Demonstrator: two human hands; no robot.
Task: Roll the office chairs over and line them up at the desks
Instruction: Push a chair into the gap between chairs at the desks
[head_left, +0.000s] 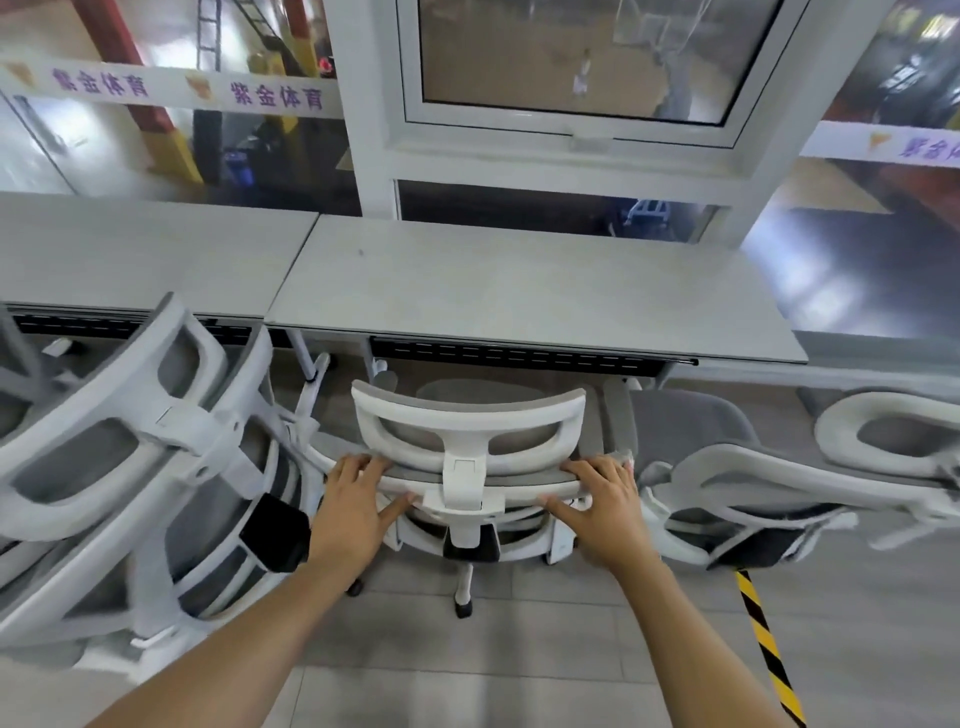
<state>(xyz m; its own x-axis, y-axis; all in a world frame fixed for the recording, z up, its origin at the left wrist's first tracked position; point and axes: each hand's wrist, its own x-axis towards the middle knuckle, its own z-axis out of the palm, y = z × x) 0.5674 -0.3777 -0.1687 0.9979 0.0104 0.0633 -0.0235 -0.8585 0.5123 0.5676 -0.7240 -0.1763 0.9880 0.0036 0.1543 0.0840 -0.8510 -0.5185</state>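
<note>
Middle chair (470, 441) directly ahead of both hands, backrest's long axis parallel to desk (519, 291) edge. Left hand (353, 504) and right hand (597, 504) wrap the backrest top rail, equally near; desk lies just beyond.

there was a single view, from a wide-angle camera worn on the person's head. it looked forward and steeply down, facing the window wall (571, 156) across the pale surface (519, 280). it sat close above the middle chair (467, 431), whose backrest top filled the centre, with both forearms reaching in from the bottom edge to the left hand (353, 504) and right hand (597, 499). the lens bent the side chairs and the floor (493, 649) outward at the edges. no second view shared the scene.
</note>
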